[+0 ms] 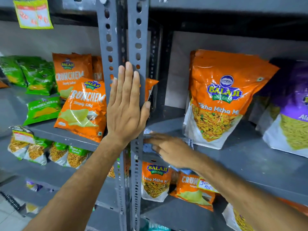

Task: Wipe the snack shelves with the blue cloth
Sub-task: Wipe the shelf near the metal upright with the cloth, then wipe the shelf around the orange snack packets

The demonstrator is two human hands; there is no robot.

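Observation:
My left hand point(126, 105) lies flat, fingers together, against the grey slotted upright posts point(138, 39) between two shelf bays. My right hand point(170, 149), blurred, presses the blue cloth point(148, 148) onto the front left part of the grey right-hand shelf point(241, 157). Only small bits of the cloth show around the fingers. A large orange Tikha Mitha bag point(221, 97) stands on that shelf just right of my right hand.
A purple snack bag point(291, 110) stands at the far right. Orange Crunchem bags point(83, 105) and green bags point(41, 110) fill the left shelf. More snack packs point(156, 180) sit on the shelves below. A yellow price tag point(33, 14) hangs top left.

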